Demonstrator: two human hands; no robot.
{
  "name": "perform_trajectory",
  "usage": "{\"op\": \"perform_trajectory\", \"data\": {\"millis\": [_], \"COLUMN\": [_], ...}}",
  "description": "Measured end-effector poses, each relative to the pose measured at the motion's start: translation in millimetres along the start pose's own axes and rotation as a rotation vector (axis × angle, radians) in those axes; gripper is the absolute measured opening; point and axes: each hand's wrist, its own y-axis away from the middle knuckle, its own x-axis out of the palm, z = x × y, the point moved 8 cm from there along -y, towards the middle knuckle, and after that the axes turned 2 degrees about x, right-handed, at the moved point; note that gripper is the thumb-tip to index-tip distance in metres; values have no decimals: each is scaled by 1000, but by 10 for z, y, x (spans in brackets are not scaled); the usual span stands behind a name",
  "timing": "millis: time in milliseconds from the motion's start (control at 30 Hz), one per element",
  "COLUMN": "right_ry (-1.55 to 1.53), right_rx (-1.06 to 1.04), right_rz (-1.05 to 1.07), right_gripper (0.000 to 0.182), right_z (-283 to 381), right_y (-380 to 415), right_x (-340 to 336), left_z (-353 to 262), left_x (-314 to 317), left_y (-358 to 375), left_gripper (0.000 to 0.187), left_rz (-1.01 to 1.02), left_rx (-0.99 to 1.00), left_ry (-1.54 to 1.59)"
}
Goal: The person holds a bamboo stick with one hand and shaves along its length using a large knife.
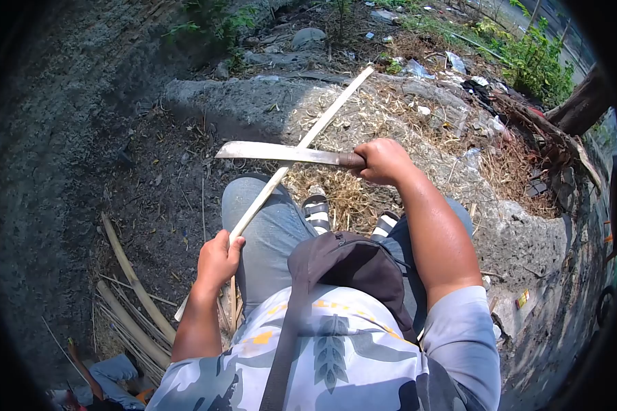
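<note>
My right hand [382, 162] is closed round the brown handle of a machete [281, 152], whose broad blade points left and lies across a long pale wooden strip [330, 113]. The strip slants from the upper right down to my left hand [219, 259], which grips it near my left knee. Blade and strip cross just above that knee. The strip's lower end shows below my left hand, partly hidden by the forearm.
Several long strips and curved poles [140, 281] lie at the lower left. Beyond my sandals, pale shavings [343, 195] litter the ground near a concrete ledge [219, 103]. A tree trunk [586, 103] stands at the right. Another person's leg [113, 377] shows at the bottom left.
</note>
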Motion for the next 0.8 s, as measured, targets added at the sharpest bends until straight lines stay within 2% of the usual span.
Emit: {"op": "perform_trajectory", "data": {"millis": [67,233,367,500,633,767,800], "right_ry": [-82,-377,-286,-199,116,98,0], "right_rx": [70,416,361,94,-179,-153,-57], "right_rz": [23,-40,-43,-17,-68,-89,-72], "right_gripper": [24,30,29,23,18,18,20], "right_z": [-184,-954,-896,-336,220,128,-116], "right_y": [-36,-93,-89,-31,29,28,-49], "right_x": [13,121,118,-12,10,-4,71], "left_z": [36,-4,7,32,82,122,130], "left_x": [19,7,47,63,57,95,97], "left_y": [11,4,-15,-62,-78,-77,-66], "left_gripper": [41,41,41,40,42,44,45], "left_rz": [13,-6,37,108,119,111,103], "left_rx": [-10,28,45,27,32,24,20], "left_ry": [34,42,-13,8,16,59,82]}}
